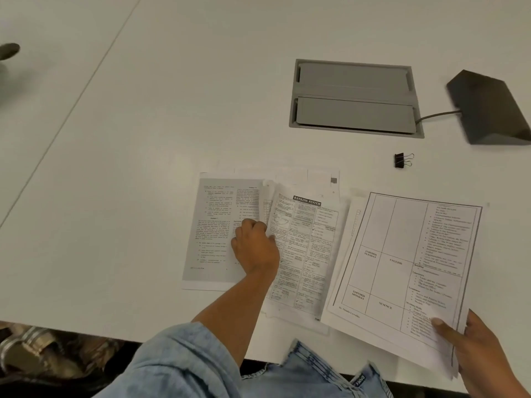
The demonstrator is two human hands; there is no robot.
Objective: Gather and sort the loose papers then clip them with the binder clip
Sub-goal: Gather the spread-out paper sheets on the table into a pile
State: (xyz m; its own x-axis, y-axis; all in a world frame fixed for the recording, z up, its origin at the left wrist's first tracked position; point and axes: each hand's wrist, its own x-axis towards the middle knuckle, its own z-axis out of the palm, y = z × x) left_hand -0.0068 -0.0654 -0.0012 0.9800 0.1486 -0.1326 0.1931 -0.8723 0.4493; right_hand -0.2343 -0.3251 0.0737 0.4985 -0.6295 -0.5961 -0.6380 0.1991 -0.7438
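my left hand [254, 248] pinches the edge of the banking sheet [306, 251] on the table [143, 168]; right hand [477, 349] grips a timetable stack [402, 271]; binder clip [403, 160] sits apart behind the papers

- "BANKING SYSTEM", white on a black bar, heads the middle sheet [306, 248].
- The timetable sheet [402, 271] reads "TUESDAY", "ENGLISH", "MONDAY", "SCIENCE"; its dates and lists are too blurred.
- A jeans label [358, 380] reads "ONNX", upside down.
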